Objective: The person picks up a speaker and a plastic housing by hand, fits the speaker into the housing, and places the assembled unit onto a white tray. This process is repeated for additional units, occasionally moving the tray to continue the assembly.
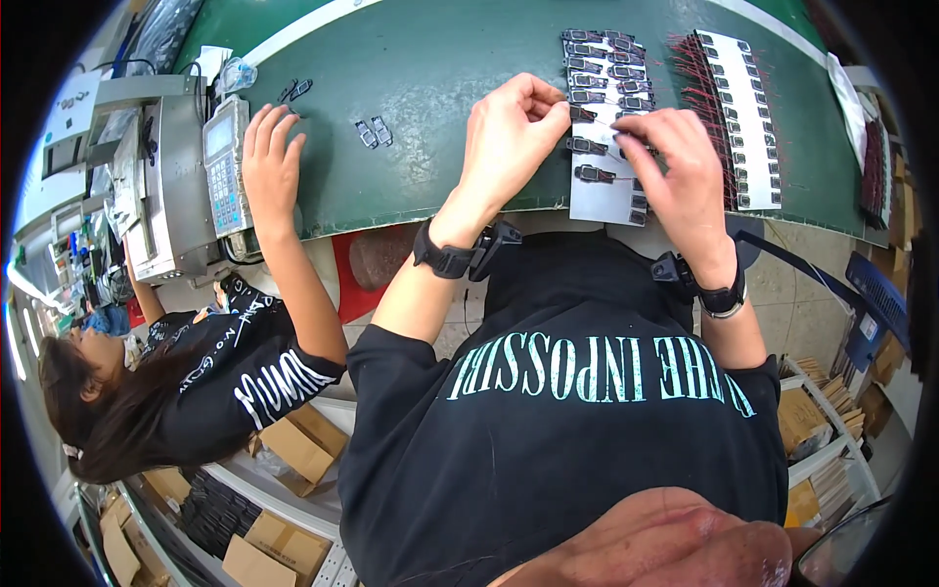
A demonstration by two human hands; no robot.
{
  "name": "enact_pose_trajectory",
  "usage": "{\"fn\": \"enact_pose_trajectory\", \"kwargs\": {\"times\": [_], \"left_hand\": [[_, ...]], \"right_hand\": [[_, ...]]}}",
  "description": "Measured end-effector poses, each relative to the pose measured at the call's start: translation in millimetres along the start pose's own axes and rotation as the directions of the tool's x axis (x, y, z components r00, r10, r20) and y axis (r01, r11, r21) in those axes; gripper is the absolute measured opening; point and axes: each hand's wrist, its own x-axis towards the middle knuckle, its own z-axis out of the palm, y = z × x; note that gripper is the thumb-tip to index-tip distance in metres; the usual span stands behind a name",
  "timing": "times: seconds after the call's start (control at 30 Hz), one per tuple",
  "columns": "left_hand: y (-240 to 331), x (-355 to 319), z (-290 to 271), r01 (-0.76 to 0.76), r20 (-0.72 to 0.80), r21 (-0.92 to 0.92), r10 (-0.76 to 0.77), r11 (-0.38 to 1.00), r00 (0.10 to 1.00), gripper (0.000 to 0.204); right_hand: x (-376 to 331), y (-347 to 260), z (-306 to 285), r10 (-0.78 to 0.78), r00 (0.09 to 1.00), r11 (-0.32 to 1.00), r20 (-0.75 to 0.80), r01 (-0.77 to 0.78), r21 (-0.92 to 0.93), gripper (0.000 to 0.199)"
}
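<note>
My left hand [518, 132] is closed in a pinch at the left edge of a white card [599, 203]. Its fingertips grip the end of a small black electronic part [583, 114] in the card's left column. Over the right column, my right hand [677, 157] is closed too, thumb and forefinger close together. A thin pale line, perhaps a wire, runs from the black part toward those fingertips; what they hold is too small to make out. Two columns of similar black parts [587, 81] lie along the card, some partly hidden by my right hand.
Right of my hands lies another white card [745, 117] with small dark parts and many red wires [699, 93]. Loose parts [374, 132] rest on the green table [421, 59]. At left, a co-worker's hand [271, 161] is beside a keypad device [225, 166].
</note>
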Motion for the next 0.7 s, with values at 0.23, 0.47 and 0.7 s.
{"fn": "enact_pose_trajectory", "kwargs": {"times": [0.23, 0.47, 0.7], "left_hand": [[5.5, -2.6, 2.8, -0.079, -0.04, 0.266, 0.093, 0.961, 0.995, 0.018], [1.6, -6.6, 1.4, -0.239, -0.066, 0.41, 0.29, 0.88, 0.955, 0.016], [6.8, -19.5, -26.4, -0.169, -0.186, 0.317, 0.236, 0.933, 0.954, 0.015]], "right_hand": [[-2.1, -6.8, 13.7, -0.069, 0.997, 0.997, 0.024, 0.07, -0.042, 0.013], [4.8, -11.2, 20.5, -0.104, 0.994, 0.991, 0.039, 0.107, -0.086, 0.011], [13.8, -8.9, 29.3, -0.155, 0.988, 0.985, 0.03, 0.157, -0.07, 0.012]]}}
